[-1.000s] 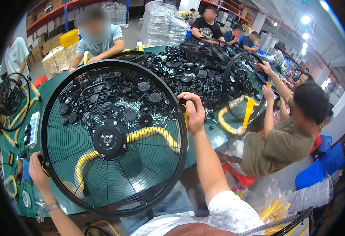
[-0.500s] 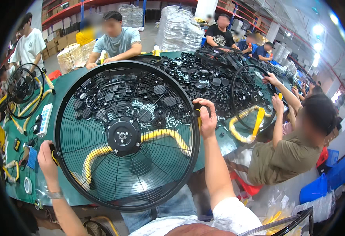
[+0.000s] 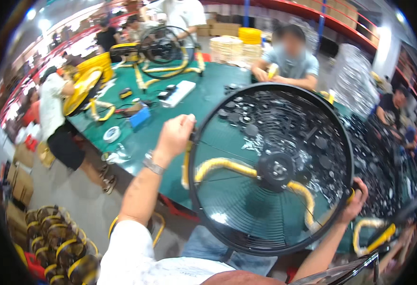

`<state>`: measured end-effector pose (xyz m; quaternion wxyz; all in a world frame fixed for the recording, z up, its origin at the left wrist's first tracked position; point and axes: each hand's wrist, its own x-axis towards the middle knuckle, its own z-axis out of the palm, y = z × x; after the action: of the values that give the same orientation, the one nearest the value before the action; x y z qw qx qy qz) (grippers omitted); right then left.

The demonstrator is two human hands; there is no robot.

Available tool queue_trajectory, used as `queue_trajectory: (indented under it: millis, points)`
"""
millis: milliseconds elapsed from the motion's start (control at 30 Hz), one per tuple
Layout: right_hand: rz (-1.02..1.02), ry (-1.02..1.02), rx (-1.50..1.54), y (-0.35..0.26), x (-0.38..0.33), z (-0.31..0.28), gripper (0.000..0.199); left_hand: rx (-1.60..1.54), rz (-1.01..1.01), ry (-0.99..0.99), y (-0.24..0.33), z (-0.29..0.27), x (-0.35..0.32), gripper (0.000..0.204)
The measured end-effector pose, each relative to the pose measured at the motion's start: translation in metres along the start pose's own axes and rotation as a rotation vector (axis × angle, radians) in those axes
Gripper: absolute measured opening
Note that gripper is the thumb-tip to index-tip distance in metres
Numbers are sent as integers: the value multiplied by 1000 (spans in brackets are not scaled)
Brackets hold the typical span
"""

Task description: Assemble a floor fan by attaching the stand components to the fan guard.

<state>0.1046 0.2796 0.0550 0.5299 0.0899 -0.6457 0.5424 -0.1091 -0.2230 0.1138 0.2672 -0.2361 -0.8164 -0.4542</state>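
Note:
A large round black fan point(image 3: 275, 169) with a wire grille and a central hub stands upright in front of me, at the table's near edge. Its curved yellow tube stand point(image 3: 227, 164), partly wrapped in pale film, shows through the grille. My left hand point(image 3: 174, 137) is closed at the left side of the rim, where the stand's end meets it. On the opposite side, my right hand point(image 3: 355, 202) wraps its fingers round the side fixing. What lies inside each grip is mostly hidden by the fingers.
Black plastic parts point(image 3: 374, 164) and small metal screws are heaped across the green table point(image 3: 170, 111). Left lie a tape roll point(image 3: 111, 134), a blue box point(image 3: 140, 118) and a white power strip point(image 3: 179, 94). A co-worker point(image 3: 289, 59) sits opposite; several fans point(image 3: 58, 237) stand on the floor.
My view has swung left, bringing more table and floor into sight there. The fan now appears farther right and slightly tilted. Both hands keep hold of its sides.

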Motion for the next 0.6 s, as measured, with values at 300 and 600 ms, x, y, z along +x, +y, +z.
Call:
queue_trajectory:
  millis: [300, 600]
  points:
    - [88, 9, 96, 2, -7, -11, 26, -145, 97, 12, 11, -11, -7, 28]
    - [34, -16, -92, -1, -6, -12, 28, -274, 298, 212, 7, 14, -21, 29]
